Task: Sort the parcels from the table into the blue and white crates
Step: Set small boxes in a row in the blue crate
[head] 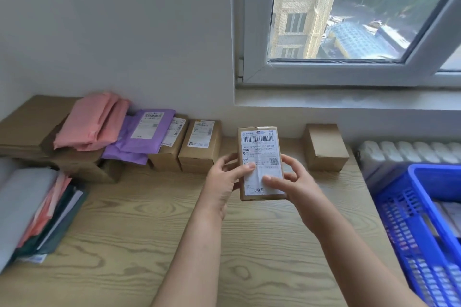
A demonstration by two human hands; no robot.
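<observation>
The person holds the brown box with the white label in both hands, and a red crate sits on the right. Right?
No, the plastic crate on the right is blue, not red; the head view shows it. The left hand and right hand do hold the brown cardboard box with the white label.

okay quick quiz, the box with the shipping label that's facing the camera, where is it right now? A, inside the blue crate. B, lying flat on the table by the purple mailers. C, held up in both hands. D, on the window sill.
C: the labelled cardboard box is lifted off the wooden table, with the left hand and right hand gripping its two sides.
</observation>
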